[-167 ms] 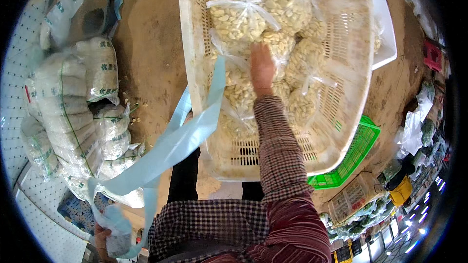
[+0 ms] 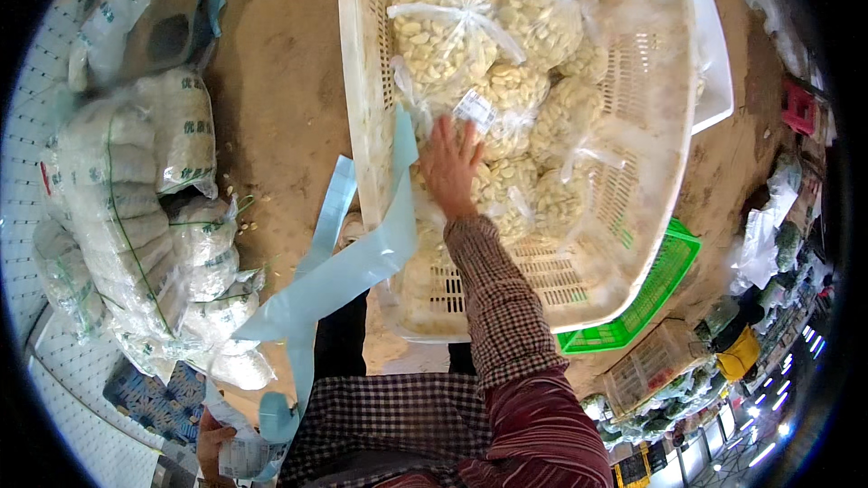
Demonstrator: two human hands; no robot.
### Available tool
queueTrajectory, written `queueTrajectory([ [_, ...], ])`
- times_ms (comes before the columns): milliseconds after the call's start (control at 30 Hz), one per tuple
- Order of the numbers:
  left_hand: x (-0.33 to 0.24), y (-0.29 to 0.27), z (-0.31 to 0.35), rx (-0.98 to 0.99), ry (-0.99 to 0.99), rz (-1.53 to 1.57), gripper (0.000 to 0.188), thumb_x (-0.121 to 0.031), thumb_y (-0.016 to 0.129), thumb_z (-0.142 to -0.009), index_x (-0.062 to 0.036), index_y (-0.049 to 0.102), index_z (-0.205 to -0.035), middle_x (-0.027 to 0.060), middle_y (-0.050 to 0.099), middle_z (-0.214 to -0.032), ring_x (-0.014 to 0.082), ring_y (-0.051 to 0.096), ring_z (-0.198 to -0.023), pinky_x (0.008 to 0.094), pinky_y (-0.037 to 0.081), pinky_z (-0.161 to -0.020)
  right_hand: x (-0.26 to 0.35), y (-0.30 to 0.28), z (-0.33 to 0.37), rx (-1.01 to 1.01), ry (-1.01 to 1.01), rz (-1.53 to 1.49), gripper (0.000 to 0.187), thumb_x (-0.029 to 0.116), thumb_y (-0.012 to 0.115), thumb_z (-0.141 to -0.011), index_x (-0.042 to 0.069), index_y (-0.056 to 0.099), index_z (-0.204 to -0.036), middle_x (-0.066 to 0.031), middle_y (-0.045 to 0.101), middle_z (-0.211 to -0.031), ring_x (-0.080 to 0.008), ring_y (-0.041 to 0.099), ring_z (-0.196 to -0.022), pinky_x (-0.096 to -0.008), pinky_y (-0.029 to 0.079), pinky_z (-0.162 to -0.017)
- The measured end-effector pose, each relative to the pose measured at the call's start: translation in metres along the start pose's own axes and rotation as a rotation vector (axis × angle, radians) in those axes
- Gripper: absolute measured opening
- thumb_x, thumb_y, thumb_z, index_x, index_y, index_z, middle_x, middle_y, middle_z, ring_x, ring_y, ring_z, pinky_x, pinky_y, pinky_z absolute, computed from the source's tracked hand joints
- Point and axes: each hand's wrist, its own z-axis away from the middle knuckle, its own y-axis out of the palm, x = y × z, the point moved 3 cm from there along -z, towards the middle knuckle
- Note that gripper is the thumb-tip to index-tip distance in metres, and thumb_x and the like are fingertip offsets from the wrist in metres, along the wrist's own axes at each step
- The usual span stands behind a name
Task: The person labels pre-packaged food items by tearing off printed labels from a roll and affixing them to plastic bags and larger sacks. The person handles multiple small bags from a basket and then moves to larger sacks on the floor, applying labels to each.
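My right hand (image 2: 450, 167) reaches over the big white basket (image 2: 665, 126), fingers spread and holding nothing. Just beyond its fingertips, a small white label (image 2: 475, 110) sits on a clear knotted bag of what look like peeled garlic cloves (image 2: 514, 90). Several similar bags surround it, among them a large bag (image 2: 443, 45) tied with a plastic knot. Low at the left, my left hand (image 2: 214, 445) grips a roll of labels (image 2: 244, 456), partly cut off by the view's edge. Its long light blue backing strip (image 2: 348, 276) trails up to the basket's left rim.
Stacked plastic-wrapped packs (image 2: 131, 217) stand on the left. A green basket (image 2: 633, 298) and a white box (image 2: 714, 54) show beside and behind the white basket. Bagged goods, a yellow item (image 2: 740, 354) and a red crate (image 2: 797, 108) lie along the right.
My right hand has moved left and nearer from the middle bag, its fingers spreading. The label on that bag now shows. The blue strip has shifted and swung.
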Motion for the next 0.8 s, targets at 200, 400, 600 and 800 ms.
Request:
queueTrajectory([
  [200, -0.039, 0.077, -0.002, 0.055, -0.089, 0.154, 0.056, 0.01, 0.056, -0.062, -0.0015, 0.041, -0.114, 0.0117, 0.056, -0.094, 0.0224, 0.056, -0.084, 0.0326, 0.047, -0.068, 0.017, -0.018, 0.004, 0.273, 0.241, -0.227, 0.038, 0.022, 0.044, -0.082, 0.003, 0.036, -0.114, -0.0139, 0.035, -0.12, -0.0299, 0.037, -0.108, -0.0472, 0.032, -0.083],
  [400, -0.065, 0.111, -0.007, 0.159, -0.049, 0.076, 0.055, 0.011, 0.055, -0.062, 0.0008, 0.041, -0.113, 0.0148, 0.055, -0.1, 0.0254, 0.055, -0.089, 0.0371, 0.046, -0.077, 0.005, -0.008, -0.026, 0.175, 0.463, -0.615, 0.021, 0.02, 0.044, -0.081, 0.001, 0.048, -0.075, -0.0128, 0.053, -0.064, -0.0292, 0.05, -0.06, -0.0358, 0.04, -0.054],
  [600, -0.061, 0.112, 0.004, 0.195, 0.093, -0.201, 0.043, 0.008, 0.056, -0.062, 0.0038, 0.05, -0.104, 0.0117, 0.058, -0.096, 0.0196, 0.056, -0.086, 0.0302, 0.044, -0.073, 0.031, -0.13, 0.03, 0.094, 0.762, -1.964, 0.031, 0.019, 0.043, -0.084, 0.009, 0.036, -0.056, 0.001, 0.03, -0.052, -0.0079, 0.022, -0.04, -0.0241, 0.02, -0.037],
  [800, -0.092, 0.215, 0.045, 0.32, 0.223, -0.289, 0.033, 0.0, 0.049, -0.072, 0.0029, 0.049, -0.105, 0.0056, 0.056, -0.093, 0.0135, 0.053, -0.081, 0.0257, 0.04, -0.073, -0.003, -0.339, 0.164, -0.08, 0.743, -1.941, 0.027, 0.016, 0.045, -0.081, 0.01, 0.035, -0.057, 0.0036, 0.027, -0.053, -0.006, 0.023, -0.043, -0.0212, 0.019, -0.039],
])
